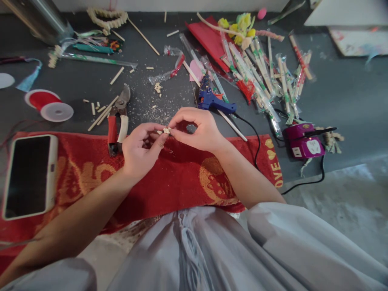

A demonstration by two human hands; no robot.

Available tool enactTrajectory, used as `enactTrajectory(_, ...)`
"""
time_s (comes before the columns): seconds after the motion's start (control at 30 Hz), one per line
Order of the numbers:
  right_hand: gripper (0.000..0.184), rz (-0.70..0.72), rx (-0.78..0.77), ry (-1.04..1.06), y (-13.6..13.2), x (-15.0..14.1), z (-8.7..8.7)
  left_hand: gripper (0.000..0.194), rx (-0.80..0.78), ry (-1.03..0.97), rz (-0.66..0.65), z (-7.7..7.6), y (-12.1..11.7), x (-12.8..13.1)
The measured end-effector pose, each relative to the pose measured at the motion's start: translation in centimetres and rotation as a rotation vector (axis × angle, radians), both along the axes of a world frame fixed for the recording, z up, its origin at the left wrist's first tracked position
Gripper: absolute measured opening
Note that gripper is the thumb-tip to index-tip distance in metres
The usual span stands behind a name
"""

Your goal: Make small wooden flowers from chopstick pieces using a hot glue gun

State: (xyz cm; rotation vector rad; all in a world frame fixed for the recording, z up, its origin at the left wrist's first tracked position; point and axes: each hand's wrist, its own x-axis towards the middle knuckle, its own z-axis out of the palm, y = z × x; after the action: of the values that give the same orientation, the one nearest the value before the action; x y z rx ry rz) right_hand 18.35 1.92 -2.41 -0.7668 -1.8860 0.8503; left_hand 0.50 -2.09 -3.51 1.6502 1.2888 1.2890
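A small cluster of short pale wooden stick pieces point(166, 130) is pinched between my two hands above the red towel's back edge. My left hand point(141, 147) grips it with thumb and fingers, and another bit of wood shows at those fingertips. My right hand point(198, 129) holds the cluster's other side between thumb and forefinger. Pruning shears point(121, 109) with one red and one white handle lie left of my left hand. Behind my right hand rests a blue glue gun point(214, 99). A similar small wooden cluster point(158, 88) lies on the table farther back.
Wrapped chopsticks point(260, 76) are heaped at the back right, near a purple power adapter point(304, 140) with a black cord. Red ribbon spools point(45, 101) and a phone point(30, 176) are at left. Cut stick pieces point(103, 113) and crumbs litter the grey table. The red towel point(169, 182) covers its front.
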Motion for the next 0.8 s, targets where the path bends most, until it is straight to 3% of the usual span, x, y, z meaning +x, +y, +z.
enactTrajectory(0.8,0.010,-0.045,0.130,-0.048,-0.06,0.06,-0.06,0.029,-0.109,-0.086,-0.060,0.17,0.08,-0.16)
